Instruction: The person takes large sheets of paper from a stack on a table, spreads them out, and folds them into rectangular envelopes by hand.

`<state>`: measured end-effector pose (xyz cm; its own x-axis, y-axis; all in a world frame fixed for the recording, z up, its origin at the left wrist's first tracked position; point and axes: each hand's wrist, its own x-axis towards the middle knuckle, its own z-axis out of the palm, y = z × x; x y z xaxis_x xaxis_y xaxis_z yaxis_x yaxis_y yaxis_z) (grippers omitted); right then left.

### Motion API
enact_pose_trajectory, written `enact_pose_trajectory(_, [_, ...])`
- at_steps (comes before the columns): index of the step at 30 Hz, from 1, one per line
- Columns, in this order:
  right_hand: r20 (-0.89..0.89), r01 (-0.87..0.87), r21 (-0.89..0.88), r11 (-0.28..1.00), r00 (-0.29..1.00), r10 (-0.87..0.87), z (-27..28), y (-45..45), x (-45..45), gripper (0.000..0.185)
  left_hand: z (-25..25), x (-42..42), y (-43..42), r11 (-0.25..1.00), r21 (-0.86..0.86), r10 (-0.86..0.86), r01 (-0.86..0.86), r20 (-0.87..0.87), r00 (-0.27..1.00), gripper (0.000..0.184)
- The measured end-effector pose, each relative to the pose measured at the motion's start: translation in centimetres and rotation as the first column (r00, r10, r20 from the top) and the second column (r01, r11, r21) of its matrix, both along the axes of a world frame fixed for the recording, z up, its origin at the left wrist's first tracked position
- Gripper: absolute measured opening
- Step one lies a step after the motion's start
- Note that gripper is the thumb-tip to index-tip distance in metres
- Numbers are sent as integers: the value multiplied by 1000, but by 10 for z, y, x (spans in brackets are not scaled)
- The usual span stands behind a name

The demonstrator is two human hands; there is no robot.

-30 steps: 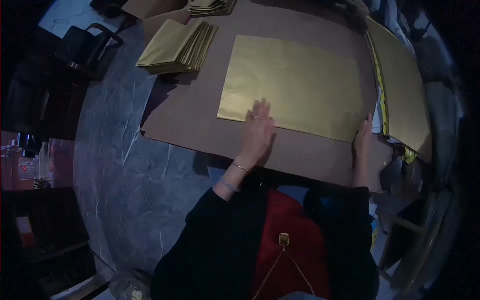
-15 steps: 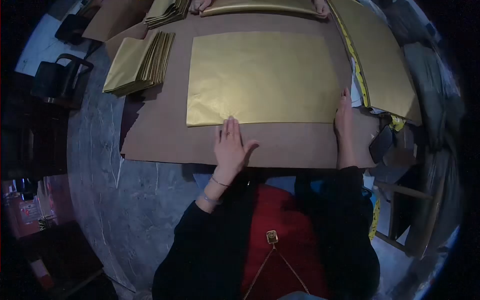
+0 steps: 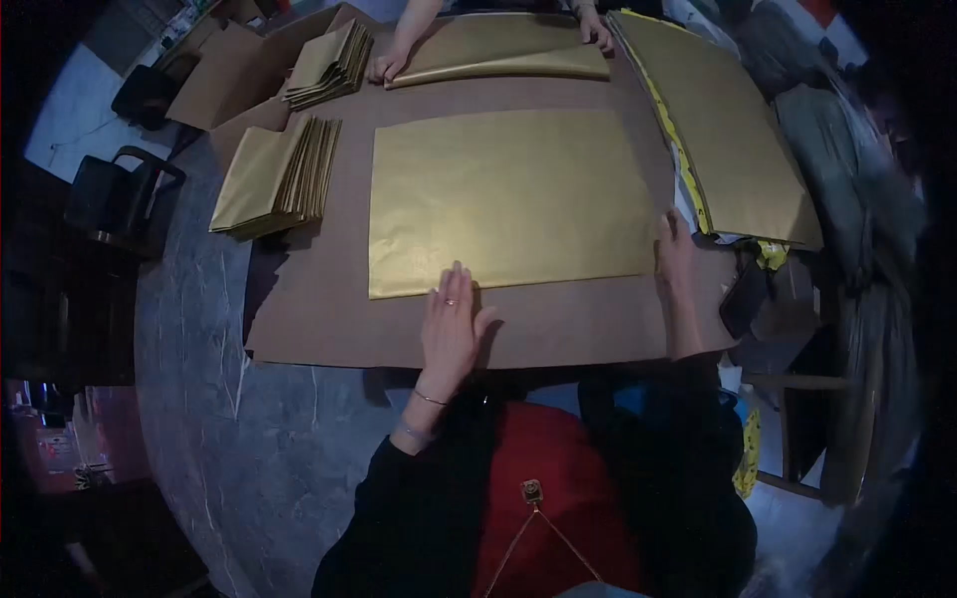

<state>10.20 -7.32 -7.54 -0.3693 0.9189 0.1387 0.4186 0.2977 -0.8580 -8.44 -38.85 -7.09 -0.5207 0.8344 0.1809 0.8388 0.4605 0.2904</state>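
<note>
A gold sheet of paper (image 3: 508,199), apparently folded, lies flat on the brown table covering (image 3: 558,329). My left hand (image 3: 452,324) rests palm down, its fingers stretched onto the near edge of the sheet and the thumb out to the side. At the sheet's right edge stands my right hand (image 3: 676,261), on its side with the fingers extended and pointing away from me. It looks to touch or nearly touch that edge. Neither hand grasps anything.
Across the table, another person's hands (image 3: 391,62) hold a second gold sheet (image 3: 498,45). Stacks of folded gold paper (image 3: 267,179) stand at left by a cardboard box (image 3: 224,85). A large pile of gold sheets (image 3: 733,130) and a dark phone-like object (image 3: 741,299) lie at right.
The head view has shifted upward, so the table appears lower and more of the other person's hands shows. My hands keep nearly the same places along the gold sheet.
</note>
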Motion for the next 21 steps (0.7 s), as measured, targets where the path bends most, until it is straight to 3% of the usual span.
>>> enact_pose_trajectory(1, [-34,-1,180,984,999,7,-40,28,10,44,-7,10,10,998,18,-60,59,43,997,63])
enact_pose_trajectory(2, [-42,2,194,981,999,6,-35,31,12,44,-14,17,17,992,41,-123,120,81,989,63])
enact_pose_trajectory(4, [404,21,148,989,911,-80,-24,27,27,40,-17,25,21,991,37,-131,128,92,987,63])
enact_pose_trajectory(8, [348,16,183,983,934,-80,-45,33,48,40,-31,29,25,979,98,-183,178,44,982,67])
enact_pose_trajectory(11, [536,-51,-57,997,841,74,-64,58,53,54,-29,30,30,987,27,-161,160,48,986,66])
enact_pose_trajectory(15, [603,-154,-48,987,783,152,-28,50,43,57,-28,28,35,985,31,-168,168,4,986,64])
enact_pose_trajectory(17, [413,-232,-163,959,867,280,-44,62,49,44,-18,28,38,988,18,-154,153,17,988,63])
enact_pose_trajectory(18, [412,-244,-149,958,866,285,-36,50,47,44,-15,29,37,988,-19,-154,155,46,987,63])
enact_pose_trajectory(19, [-75,-231,-416,880,973,220,-17,23,41,44,-25,28,37,985,24,-171,172,-53,984,62])
enact_pose_trajectory(20, [-498,-338,-619,709,867,-22,-7,6,38,47,-23,26,39,986,32,-159,161,-59,985,62])
enact_pose_trajectory(21, [-501,-346,-615,708,866,-12,-20,1,42,47,-22,27,41,987,5,-161,162,-53,986,62])
